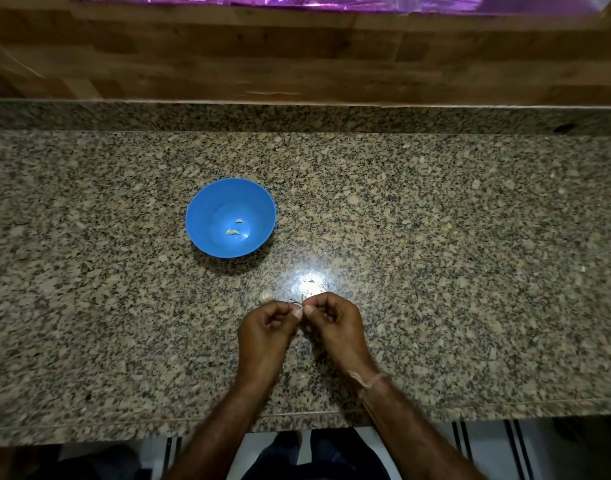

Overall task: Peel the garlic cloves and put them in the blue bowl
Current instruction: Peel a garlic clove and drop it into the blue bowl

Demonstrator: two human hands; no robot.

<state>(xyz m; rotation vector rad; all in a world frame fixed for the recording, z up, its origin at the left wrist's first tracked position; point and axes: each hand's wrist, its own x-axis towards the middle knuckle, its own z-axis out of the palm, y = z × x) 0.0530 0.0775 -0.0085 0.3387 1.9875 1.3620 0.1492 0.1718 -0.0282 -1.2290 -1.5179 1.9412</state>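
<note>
Your left hand (266,325) and right hand (333,318) meet over the counter (435,237), nearer you than the bowl (207,209) and a little to its right. Each hand has its fingers curled in, and thumb and forefinger tips of both pinch one small clove (299,303) between them. Only a pale sliver and some dark wispy bits show past your thumbnails, so you can't tell how much skin is left on it. Just beside your left fingertips, on the bowl's side, a pale garlic piece (266,296) lies on the counter, its near edge hidden by that hand. Whether it is a bulb or a single clove is unclear. On the bowl's bottom, toward its right, lie a few peeled cloves (233,232), too small to count surely. A thread band (370,378) circles your right wrist. Far beyond the bowl, purple foil (297,0) is cut off by the top edge.
</note>
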